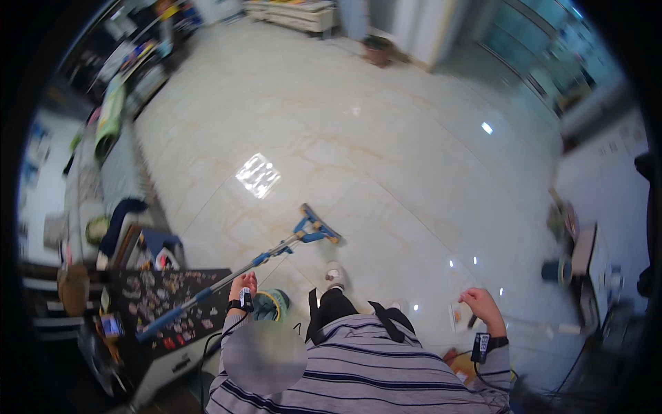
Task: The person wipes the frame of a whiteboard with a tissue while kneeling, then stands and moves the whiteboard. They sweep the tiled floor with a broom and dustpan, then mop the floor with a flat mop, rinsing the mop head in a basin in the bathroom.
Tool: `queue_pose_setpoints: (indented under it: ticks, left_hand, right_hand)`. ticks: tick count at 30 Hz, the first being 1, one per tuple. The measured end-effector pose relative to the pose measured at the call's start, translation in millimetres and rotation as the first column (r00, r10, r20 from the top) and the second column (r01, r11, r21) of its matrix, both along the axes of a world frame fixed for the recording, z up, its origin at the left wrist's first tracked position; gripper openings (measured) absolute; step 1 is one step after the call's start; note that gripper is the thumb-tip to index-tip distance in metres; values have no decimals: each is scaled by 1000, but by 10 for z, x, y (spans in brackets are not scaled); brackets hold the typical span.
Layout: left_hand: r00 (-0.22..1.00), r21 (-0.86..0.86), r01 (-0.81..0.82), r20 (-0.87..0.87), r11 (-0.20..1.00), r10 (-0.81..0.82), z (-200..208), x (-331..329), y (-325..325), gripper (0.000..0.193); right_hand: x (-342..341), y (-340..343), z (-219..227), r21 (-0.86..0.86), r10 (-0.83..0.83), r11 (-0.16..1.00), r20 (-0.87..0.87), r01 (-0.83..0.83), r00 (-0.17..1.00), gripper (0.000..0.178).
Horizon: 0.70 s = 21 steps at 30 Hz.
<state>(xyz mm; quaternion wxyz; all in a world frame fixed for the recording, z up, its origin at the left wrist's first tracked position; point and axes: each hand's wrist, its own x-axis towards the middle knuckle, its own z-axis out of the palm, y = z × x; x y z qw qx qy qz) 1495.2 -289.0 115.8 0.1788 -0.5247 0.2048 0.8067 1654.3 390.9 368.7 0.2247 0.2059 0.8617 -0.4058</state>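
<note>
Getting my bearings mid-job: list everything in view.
Table: one, dark-topped, lower left
Mop: one, blue-grey, partly over table
Container: one, greenish, right of table
Sofa: one, grey, left
Roll: one, green, on sofa
Pot: one, brown, far side
Cabinet: one, white, top
Floor: one, pale, middle
Clutter: uncountable, mixed, both sides
Shirt: one, striped grey, bottom
Shoe: one clear, white, lower centre
Left hand: one, black-strapped, on mop
Right hand: one, black-strapped, lower right

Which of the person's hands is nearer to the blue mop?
Left. The left hand is at the pole of the blue mop, seemingly gripping it. The right hand is well apart from it, out past the body's right side.
</note>
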Motion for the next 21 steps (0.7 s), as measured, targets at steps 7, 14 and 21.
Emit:
queue_pose_setpoints:
  ticks: [7, 14, 21]
  left_hand:
    - [626, -145, 753, -142, 642, -767, 581, -823, 2673, 14]
    - [63, -219, 967, -302, 133, -951, 822, -773, 5474, 28]
    - [-577, -546, 762, -325, -350, -750, 1187, -174, 7575, 33]
  right_hand:
    - [1657, 527, -430, -132, -279, 951, 35, 281, 960, 27]
    - [2637, 736, -741, -184, -620, 769, 19, 612, 785, 28]
    - [3032, 583, -838, -159, -863, 404, 262, 901, 433, 29]
